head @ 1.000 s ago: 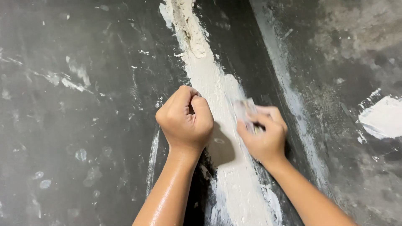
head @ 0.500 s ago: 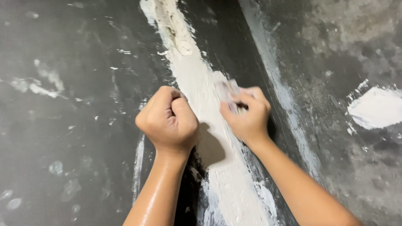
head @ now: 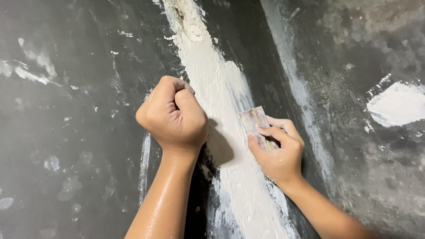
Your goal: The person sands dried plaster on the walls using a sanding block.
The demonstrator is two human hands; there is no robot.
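A thick white strip of filler (head: 221,88) runs down a dark grey wall (head: 79,110). My right hand (head: 279,152) grips a small flat scraper card (head: 253,121), its pale blade pressed flat on the right edge of the strip. My left hand (head: 173,117) is clenched in a fist and rests against the wall just left of the strip, with nothing visible in it. A rough lump of filler (head: 190,20) sits at the top of the strip.
A thinner, fainter white streak (head: 296,88) runs parallel on the right. A white patch (head: 396,104) sits at the far right. Small white smears (head: 37,66) dot the wall on the left.
Both hands sit lower and further right in the view than before. The scraper card has slid down the strip, and more of the upper strip shows.
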